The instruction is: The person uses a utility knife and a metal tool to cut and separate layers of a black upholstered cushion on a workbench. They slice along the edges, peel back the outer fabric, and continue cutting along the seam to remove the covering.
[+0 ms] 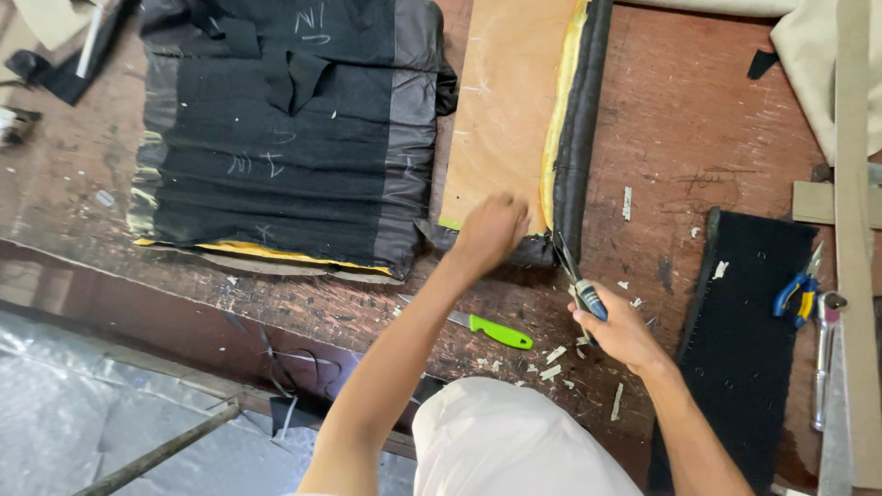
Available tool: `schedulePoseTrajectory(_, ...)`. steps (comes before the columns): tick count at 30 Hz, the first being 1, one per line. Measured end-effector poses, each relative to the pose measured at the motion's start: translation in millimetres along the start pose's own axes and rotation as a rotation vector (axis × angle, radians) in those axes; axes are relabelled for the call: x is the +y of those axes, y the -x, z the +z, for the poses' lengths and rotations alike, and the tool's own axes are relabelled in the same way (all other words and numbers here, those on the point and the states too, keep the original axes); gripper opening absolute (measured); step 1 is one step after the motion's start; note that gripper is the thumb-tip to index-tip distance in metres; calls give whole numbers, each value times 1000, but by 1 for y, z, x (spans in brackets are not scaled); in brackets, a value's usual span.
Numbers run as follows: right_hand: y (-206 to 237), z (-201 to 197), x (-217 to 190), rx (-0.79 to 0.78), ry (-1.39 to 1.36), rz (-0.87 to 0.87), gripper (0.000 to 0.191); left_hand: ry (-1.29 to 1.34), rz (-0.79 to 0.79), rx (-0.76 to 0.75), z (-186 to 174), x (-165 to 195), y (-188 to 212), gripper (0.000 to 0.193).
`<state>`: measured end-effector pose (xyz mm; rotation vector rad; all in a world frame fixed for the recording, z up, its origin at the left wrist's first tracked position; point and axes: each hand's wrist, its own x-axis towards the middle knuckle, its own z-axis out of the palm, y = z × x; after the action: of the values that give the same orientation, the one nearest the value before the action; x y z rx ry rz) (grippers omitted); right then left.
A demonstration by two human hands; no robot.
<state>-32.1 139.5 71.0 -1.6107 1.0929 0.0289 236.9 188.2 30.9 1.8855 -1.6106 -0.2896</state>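
Your fingers on the right hand [617, 329] are curled shut around the blue-handled pliers [579, 285], whose thin metal tips point up toward the lower corner of the cushion panel [514, 110], a little right of the frame's centre. Your left hand [491, 231] is closed into a fist, pinching the dark fabric edge [577, 138] at that same corner. The panel is a bare plywood board in the upper middle of the frame, with a strip of yellow foam [553, 138] showing along its right side and black cloth wrapped over it. Pale scraps [554, 354] lie scattered on the worn reddish workbench [680, 119] just below your right hand, near a green-handled knife [491, 331].
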Motion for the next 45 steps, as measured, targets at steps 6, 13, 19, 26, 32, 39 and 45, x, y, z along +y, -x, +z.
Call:
schedulePoseTrajectory(6, 44, 2, -26, 162, 341, 66, 52, 104, 491, -29, -5, -12, -67, 61)
schedulePoseTrajectory(13, 25, 20, -19, 248, 293, 74, 50, 134, 534, -262, 14, -20, -108, 30)
schedulePoseTrajectory(19, 10, 30, 2, 239, 130, 120, 49, 162, 543, -160, 34, -22, -109, 41)
schedulePoseTrajectory(26, -4, 40, 31, 225, -103, 78, 46, 187, 527, -124, 32, -28, -103, 34)
schedulePoseTrajectory(32, -10, 33, 40, 132, -270, 143, 42, 182, 525, -104, 29, -25, -102, 34)
schedulePoseTrajectory(39, -18, 36, 36, 162, -342, 180, 44, 167, 509, -114, 24, -23, -103, 36)
schedulePoseTrajectory(45, -20, 45, 38, 225, 46, 83, 44, 197, 481, -164, 24, -23, -102, 36)
